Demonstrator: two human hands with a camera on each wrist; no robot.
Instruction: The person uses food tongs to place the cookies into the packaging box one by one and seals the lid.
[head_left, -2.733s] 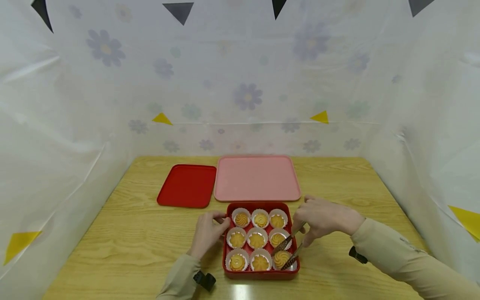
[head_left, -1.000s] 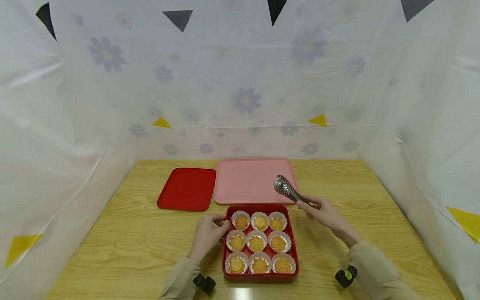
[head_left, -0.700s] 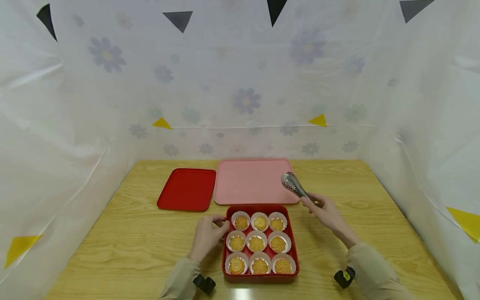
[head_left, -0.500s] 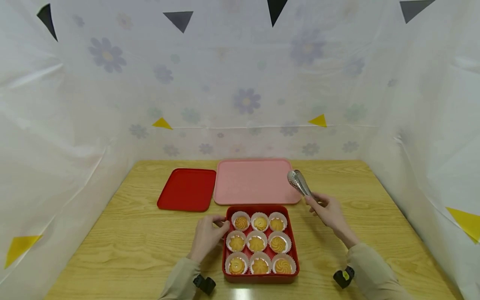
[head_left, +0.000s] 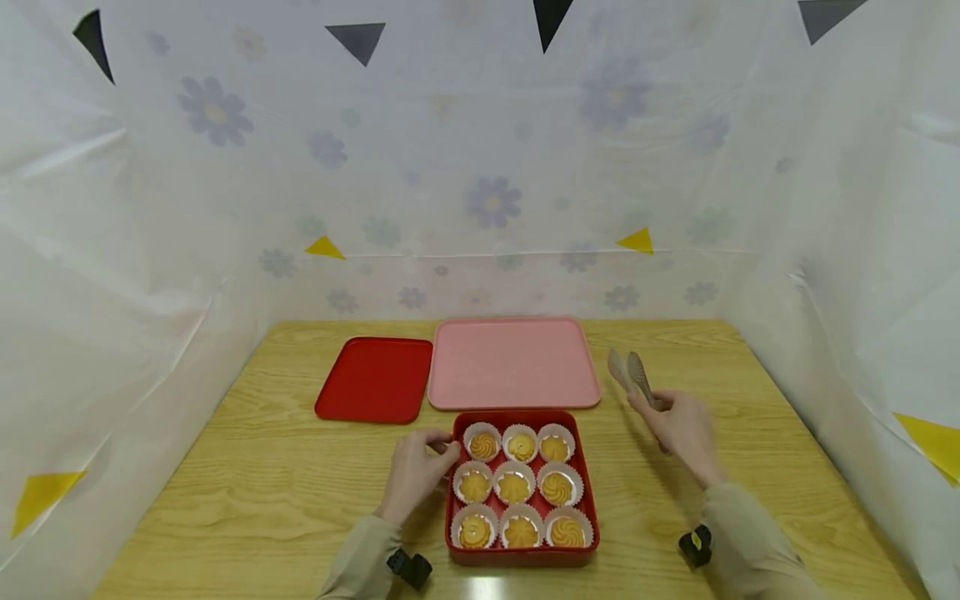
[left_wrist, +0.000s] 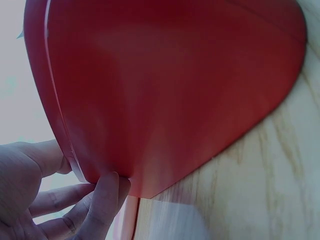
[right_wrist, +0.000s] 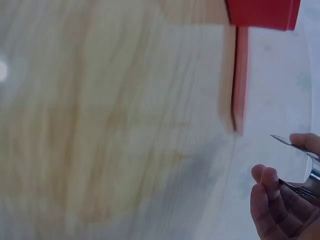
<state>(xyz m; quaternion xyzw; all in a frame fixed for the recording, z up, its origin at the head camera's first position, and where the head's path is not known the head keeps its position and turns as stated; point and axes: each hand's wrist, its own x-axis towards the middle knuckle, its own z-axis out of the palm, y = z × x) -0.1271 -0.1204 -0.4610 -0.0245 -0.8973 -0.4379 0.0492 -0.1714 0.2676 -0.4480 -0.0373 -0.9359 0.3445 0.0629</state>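
A square red box (head_left: 522,557) holds several piped butter cookies (head_left: 513,487), each in a white paper cup, in rows. My left hand (head_left: 417,468) grips the box's left wall, thumb at the rim; in the left wrist view, its fingers (left_wrist: 102,205) press on the red side. To the right of the box, my right hand (head_left: 681,429) holds metal tongs (head_left: 636,375) above the table, perforated tips pointing away and apart, with nothing between them. The right wrist view has part of the tongs (right_wrist: 310,177) between thumb and fingers.
Behind the box lies a pink tray (head_left: 513,365), with a flat red tray (head_left: 375,380) to its left. The wooden table (head_left: 262,483) runs up to white flowered curtains (head_left: 495,275) at the back and sides.
My right hand has lifted the tongs out of the box from the front right cookie and swung them right, past the pink tray. The tips have spread. My left hand stays at the box.
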